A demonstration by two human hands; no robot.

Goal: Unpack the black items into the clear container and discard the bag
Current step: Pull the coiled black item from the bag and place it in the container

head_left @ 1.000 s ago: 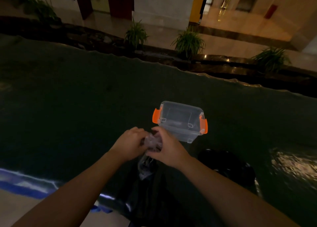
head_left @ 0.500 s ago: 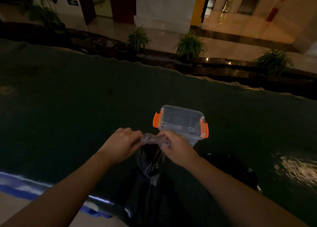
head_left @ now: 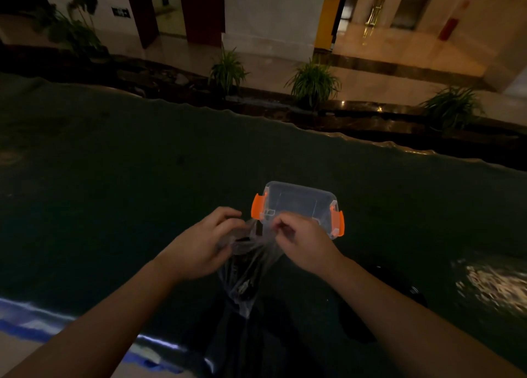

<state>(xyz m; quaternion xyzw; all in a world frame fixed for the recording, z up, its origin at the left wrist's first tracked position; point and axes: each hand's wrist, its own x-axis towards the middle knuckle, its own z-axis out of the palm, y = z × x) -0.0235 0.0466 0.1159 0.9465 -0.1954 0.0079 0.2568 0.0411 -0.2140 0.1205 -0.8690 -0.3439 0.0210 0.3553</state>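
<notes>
Left hand [head_left: 204, 242] and right hand [head_left: 303, 242] each grasp the clear bag [head_left: 246, 266] mouth, near the orange-latched clear container [head_left: 299, 203]; no writing is readable.

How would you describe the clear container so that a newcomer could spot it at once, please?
Look at the wide dark table in front of the potted plants. Near its middle, just beyond the hands pulling open a bag, stands the container. It is the only see-through box there, with an orange latch on each end.

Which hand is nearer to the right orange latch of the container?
The right hand. It is just left of and below the latch, in front of the container. The left hand is farther left, past the bag.
</notes>
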